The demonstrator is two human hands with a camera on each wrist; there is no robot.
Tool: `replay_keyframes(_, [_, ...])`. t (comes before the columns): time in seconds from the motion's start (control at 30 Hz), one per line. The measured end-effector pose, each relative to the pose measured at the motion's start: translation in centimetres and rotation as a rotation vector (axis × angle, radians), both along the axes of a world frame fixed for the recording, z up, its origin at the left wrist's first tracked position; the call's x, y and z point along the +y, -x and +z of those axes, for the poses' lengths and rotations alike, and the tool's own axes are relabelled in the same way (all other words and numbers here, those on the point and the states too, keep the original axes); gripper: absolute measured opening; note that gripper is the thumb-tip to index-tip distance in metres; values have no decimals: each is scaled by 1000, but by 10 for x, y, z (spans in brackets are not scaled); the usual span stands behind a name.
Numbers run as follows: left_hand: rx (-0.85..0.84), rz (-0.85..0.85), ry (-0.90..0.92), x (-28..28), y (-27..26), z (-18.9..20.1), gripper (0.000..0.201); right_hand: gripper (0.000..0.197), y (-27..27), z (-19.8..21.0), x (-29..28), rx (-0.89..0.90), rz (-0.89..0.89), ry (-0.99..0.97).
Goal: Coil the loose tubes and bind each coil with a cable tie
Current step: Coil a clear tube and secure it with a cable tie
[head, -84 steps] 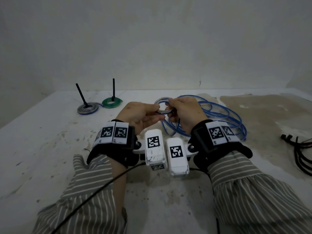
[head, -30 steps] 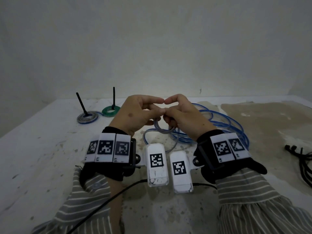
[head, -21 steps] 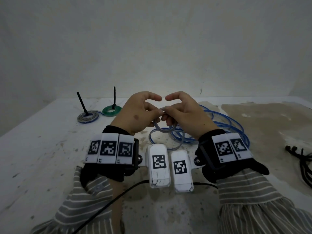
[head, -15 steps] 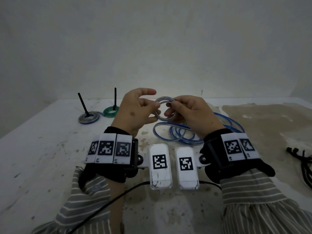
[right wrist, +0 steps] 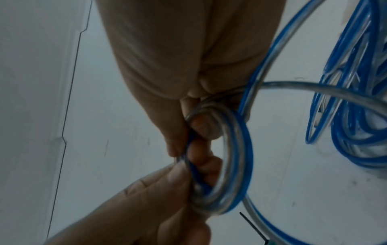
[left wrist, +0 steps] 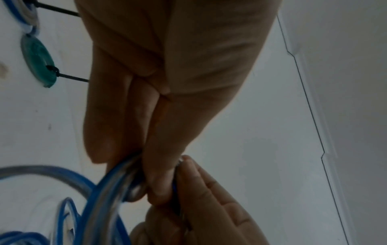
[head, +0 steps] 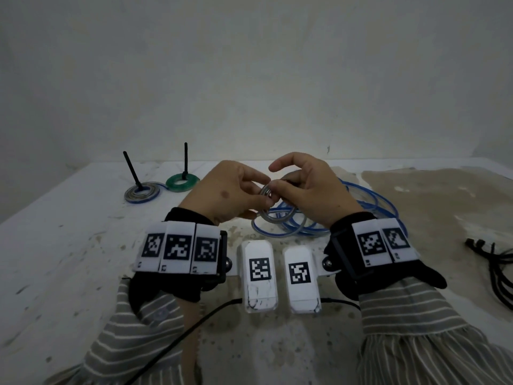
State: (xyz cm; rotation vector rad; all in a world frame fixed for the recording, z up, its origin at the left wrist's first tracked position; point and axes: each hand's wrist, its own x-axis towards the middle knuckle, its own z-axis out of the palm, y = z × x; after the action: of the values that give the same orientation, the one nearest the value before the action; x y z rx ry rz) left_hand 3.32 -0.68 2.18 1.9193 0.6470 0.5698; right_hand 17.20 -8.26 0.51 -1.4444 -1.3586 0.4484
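Both hands hold a small coil (head: 266, 193) (right wrist: 232, 159) of clear tube with a blue stripe, above the white table (head: 69, 259). My left hand (head: 236, 193) pinches the coil's left side between thumb and fingers. My right hand (head: 302, 187) grips its right side, index finger lifted and curled above it. From the coil the tube runs down into a loose blue heap (head: 333, 215) (right wrist: 356, 116) on the table behind my right hand. In the left wrist view my left fingers (left wrist: 125, 132) close on the blurred tube (left wrist: 104, 199).
Two bound coils lie at the far left, one clear-blue (head: 141, 192) and one green (head: 182, 182) (left wrist: 38, 63), each with a black cable tie tail standing up. A bunch of black cable ties (head: 499, 270) lies at the right edge. A wall stands behind the table.
The hands have turned the small coil and lowered it slightly, laying more tube onto it. The loose heap has shifted a little toward the hands.
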Motion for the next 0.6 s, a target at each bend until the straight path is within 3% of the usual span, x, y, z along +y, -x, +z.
replay_keyframes(0.1, [-47, 45, 3, 1, 1, 1, 44, 16, 2, 2, 0, 30, -29, -36])
replay_keyframes(0.2, [-172, 119, 18, 1, 0, 2, 41, 4, 5, 6, 0, 63, -33, -68])
replay_keyframes(0.3, [-255, 176, 31, -1, -5, 0, 36, 12, 0, 9, -1, 183, 5, -47])
replay_keyframes(0.47, [-486, 288, 194, 2, -7, -2, 24, 18, -4, 4, -4, 229, 40, 31])
replay_keyframes(0.6, [-537, 281, 352, 0, -6, -6, 19, 22, 3, 7, -6, 255, 36, 48])
